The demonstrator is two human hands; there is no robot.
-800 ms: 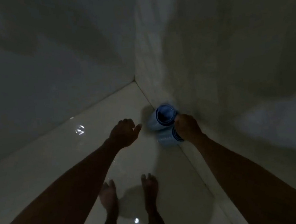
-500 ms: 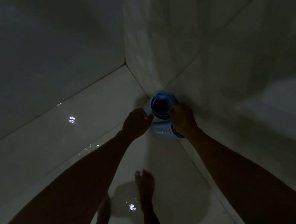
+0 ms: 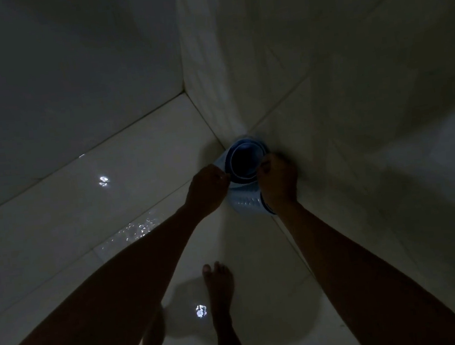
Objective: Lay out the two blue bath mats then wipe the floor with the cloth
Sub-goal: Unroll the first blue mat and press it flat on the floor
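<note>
Fingers of the left hand (image 3: 208,191) and right hand (image 3: 277,181) clamped on opposite rims of the upper rolled blue bath mat (image 3: 246,159); second roll (image 3: 248,204) just beneath, touching it, both tucked against the wall (image 3: 353,102) near the corner. Likely risks: lower roll tumbling loose during lifting; slipping on the wet, glossy floor (image 3: 128,199). No containers visible; cloth not in view.

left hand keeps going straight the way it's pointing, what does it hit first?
The rolled blue mat: the left hand already sits at its open end's rim, fingers aimed right. Beyond the roll is the right hand, then the wall. Depth is hard to judge in this dim view.
</note>
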